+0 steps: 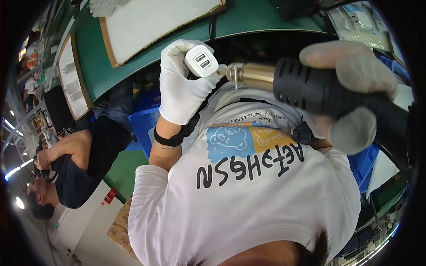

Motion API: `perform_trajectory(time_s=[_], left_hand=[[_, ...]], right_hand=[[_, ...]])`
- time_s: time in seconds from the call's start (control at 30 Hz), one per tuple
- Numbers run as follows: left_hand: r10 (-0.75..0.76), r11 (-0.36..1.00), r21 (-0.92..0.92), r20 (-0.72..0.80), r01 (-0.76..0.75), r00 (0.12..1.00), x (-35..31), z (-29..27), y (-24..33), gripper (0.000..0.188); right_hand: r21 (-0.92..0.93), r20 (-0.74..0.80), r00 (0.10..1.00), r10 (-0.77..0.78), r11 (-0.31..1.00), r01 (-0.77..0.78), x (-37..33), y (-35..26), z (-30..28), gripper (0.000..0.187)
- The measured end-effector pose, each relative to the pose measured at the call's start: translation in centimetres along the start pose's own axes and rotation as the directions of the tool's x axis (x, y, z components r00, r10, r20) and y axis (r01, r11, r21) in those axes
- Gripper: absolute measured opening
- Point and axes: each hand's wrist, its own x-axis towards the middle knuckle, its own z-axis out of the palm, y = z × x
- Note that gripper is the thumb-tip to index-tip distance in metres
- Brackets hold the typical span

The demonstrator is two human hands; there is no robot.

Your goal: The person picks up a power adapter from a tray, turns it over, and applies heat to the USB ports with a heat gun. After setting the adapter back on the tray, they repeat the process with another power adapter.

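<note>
A small white two-port charger (202, 60) sits in the upper middle of the frame, pinched in the left hand (182, 84), whose white-gloved fingers are closed around its body with the ports facing the camera. Just to its right, the brass nozzle (250, 74) of a black hot-air tool (324, 93) points at the charger's side, nearly touching it. The right hand (355, 88), in a grey glove, wraps tightly around the tool's black barrel at the right of the frame. A black wristband (168, 141) circles the left wrist. Below the hands a white printed T-shirt (248, 199) fills the lower middle. Above, a green bench (248, 20) curves across the top, carrying a white board with a brown edge (151, 22). Blue bins (142, 126) lie under the bench. At the left, another person in dark clothes (80, 164) sits near cardboard boxes (120, 226).
</note>
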Motion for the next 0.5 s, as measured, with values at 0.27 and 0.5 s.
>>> perform_trajectory(time_s=[0.27, 0.5], left_hand=[[0.058, 0.993, 0.103, -0.034, -0.054, 0.998, 0.2, 1.1, -0.1, 0.053], [0.06, 0.995, 0.081, -0.043, -0.057, 0.997, -0.2, 1.1, -0.3, 0.05]], right_hand=[[-0.012, -0.012, 1.0, -0.002, 1.0, 0.002, -1.4, 0.9, 0.3, 0.057], [-0.025, -0.2, 0.977, -0.069, 0.998, 0.065, -2.0, 1.1, 0.5, 0.057]])
